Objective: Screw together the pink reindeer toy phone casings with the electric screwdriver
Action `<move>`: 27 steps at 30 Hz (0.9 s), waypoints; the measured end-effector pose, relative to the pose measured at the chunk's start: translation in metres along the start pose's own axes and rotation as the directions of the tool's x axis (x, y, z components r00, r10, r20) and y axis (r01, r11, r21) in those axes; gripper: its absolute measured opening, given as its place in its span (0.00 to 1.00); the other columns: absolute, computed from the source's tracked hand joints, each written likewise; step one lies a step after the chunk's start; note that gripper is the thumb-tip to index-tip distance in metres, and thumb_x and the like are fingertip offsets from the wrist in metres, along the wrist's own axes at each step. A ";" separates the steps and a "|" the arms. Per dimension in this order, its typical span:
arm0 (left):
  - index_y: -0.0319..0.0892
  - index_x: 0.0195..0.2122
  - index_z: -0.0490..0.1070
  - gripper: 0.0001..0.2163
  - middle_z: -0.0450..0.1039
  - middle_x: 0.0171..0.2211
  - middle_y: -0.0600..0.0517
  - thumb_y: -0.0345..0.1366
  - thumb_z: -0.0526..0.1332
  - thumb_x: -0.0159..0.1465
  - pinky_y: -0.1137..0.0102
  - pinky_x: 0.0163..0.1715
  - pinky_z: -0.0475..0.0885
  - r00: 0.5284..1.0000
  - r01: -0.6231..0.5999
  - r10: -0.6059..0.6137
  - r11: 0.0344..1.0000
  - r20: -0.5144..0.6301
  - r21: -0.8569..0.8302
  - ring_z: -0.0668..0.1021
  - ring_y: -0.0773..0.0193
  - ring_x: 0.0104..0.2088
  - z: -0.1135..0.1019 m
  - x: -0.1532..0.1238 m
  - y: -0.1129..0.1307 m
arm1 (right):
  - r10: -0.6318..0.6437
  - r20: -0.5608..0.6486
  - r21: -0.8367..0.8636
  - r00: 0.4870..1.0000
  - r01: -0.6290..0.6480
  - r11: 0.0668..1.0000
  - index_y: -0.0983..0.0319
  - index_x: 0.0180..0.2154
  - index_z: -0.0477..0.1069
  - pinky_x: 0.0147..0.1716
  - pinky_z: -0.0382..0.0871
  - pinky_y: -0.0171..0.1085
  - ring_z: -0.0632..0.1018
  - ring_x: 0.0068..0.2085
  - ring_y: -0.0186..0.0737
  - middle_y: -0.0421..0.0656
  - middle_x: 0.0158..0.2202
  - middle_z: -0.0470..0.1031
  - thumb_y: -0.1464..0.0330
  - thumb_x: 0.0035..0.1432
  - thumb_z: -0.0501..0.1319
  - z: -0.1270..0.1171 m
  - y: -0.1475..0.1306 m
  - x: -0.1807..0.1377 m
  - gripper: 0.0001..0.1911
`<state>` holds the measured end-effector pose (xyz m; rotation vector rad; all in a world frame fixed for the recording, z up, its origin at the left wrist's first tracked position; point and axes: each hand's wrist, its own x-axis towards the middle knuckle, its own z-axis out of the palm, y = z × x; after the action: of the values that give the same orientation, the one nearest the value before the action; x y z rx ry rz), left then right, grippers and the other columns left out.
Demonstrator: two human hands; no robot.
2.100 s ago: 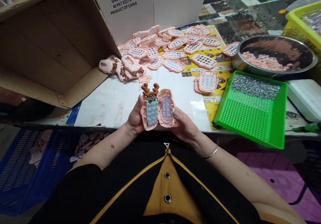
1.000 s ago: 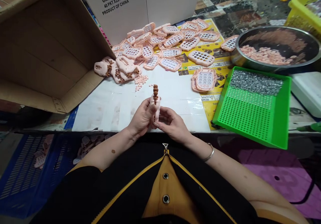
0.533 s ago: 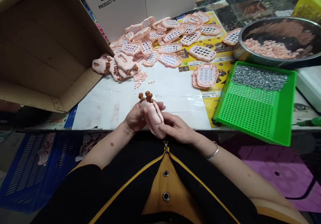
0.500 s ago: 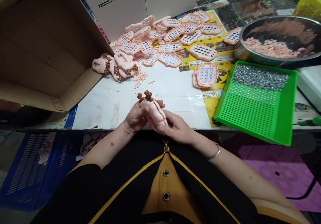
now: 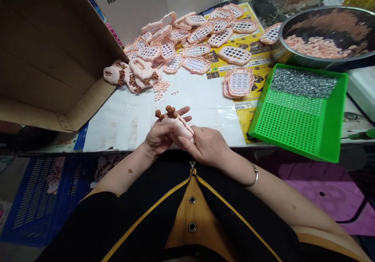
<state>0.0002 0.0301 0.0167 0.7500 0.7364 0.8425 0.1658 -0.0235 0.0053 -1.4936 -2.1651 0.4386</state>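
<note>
Between both hands, above the front edge of the table, is a pink plastic toy phone casing (image 5: 179, 126) with brown antler-like knobs at its far end. It is tilted on edge, and a seam runs along its side. My left hand (image 5: 159, 137) grips it from the left, with some fingertips showing beyond it. My right hand (image 5: 208, 144) is closed on its near right end, thumb pressed along the lower side. Pink back shells (image 5: 143, 73) with brown knobs lie beyond, beside a scatter of small pink buttons (image 5: 161, 89).
Several pink keypad casings (image 5: 195, 50) are heaped at the back. A small stack of casings (image 5: 238, 83) sits to the right. Around them are a green tray (image 5: 295, 125) with metal screws, a steel bowl (image 5: 281, 52) of pink pieces, an open cardboard box (image 5: 52, 58) and a blue crate (image 5: 26, 203).
My right hand has turned over the casing's near end, and its thumb now lies along it. My left fingers have spread outward beyond the casing. The camera view has shifted slightly.
</note>
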 end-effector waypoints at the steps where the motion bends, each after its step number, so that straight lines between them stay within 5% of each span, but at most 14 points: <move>1: 0.45 0.34 0.79 0.19 0.77 0.58 0.48 0.41 0.80 0.42 0.54 0.57 0.74 1.000 0.004 -0.004 1.000 0.021 0.015 0.77 0.45 0.58 -0.001 0.000 0.000 | -0.020 0.009 0.003 1.000 0.020 1.000 0.66 0.37 0.75 0.26 0.53 0.39 0.77 0.25 0.43 0.53 0.28 0.81 0.47 0.71 0.41 -0.002 0.000 0.000 0.35; 8: 0.45 0.36 0.79 0.19 0.76 0.58 0.49 0.43 0.78 0.46 0.54 0.57 0.74 0.998 -0.007 0.007 1.000 -0.057 0.009 0.75 0.43 0.62 0.002 -0.003 -0.003 | -0.015 0.044 0.169 0.999 0.007 0.986 0.63 0.33 0.74 0.26 0.53 0.37 0.71 0.23 0.38 0.47 0.24 0.77 0.43 0.69 0.37 -0.008 0.005 0.004 0.39; 13: 0.45 0.40 0.78 0.21 0.74 0.61 0.48 0.43 0.79 0.46 0.56 0.58 0.73 0.999 0.001 0.000 1.000 -0.048 0.024 0.75 0.45 0.62 0.008 -0.006 -0.002 | 0.067 -0.095 0.177 0.993 -0.050 0.983 0.64 0.33 0.75 0.26 0.55 0.38 0.70 0.24 0.38 0.50 0.25 0.77 0.38 0.65 0.30 -0.001 0.007 0.003 0.47; 19: 0.45 0.36 0.78 0.18 0.76 0.58 0.50 0.41 0.79 0.44 0.57 0.57 0.74 0.999 0.019 -0.018 1.000 -0.049 0.020 0.75 0.45 0.62 0.009 -0.004 -0.005 | -0.035 -0.061 0.316 0.998 0.052 0.947 0.62 0.27 0.72 0.27 0.57 0.37 0.71 0.24 0.36 0.46 0.22 0.75 0.44 0.70 0.34 0.003 0.006 0.000 0.41; 23: 0.47 0.38 0.78 0.19 0.76 0.58 0.51 0.41 0.79 0.46 0.58 0.56 0.75 0.997 -0.046 0.048 0.999 -0.062 0.029 0.76 0.48 0.60 0.009 -0.006 -0.005 | 0.054 -0.134 0.278 0.989 -0.015 0.960 0.63 0.42 0.77 0.28 0.61 0.39 0.76 0.27 0.41 0.50 0.32 0.82 0.43 0.69 0.38 0.003 0.007 -0.002 0.39; 27: 0.46 0.39 0.80 0.21 0.82 0.47 0.49 0.45 0.80 0.46 0.62 0.51 0.77 0.991 -0.110 0.115 0.991 -0.072 0.072 0.82 0.55 0.49 0.005 -0.006 -0.004 | 0.076 -0.159 0.242 0.984 -0.036 0.970 0.64 0.56 0.71 0.28 0.64 0.41 0.80 0.32 0.47 0.54 0.39 0.84 0.42 0.69 0.41 0.006 0.007 -0.004 0.38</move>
<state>0.0033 0.0217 0.0174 0.8295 0.7991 0.9564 0.1692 -0.0246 -0.0038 -1.4075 -1.8718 0.5508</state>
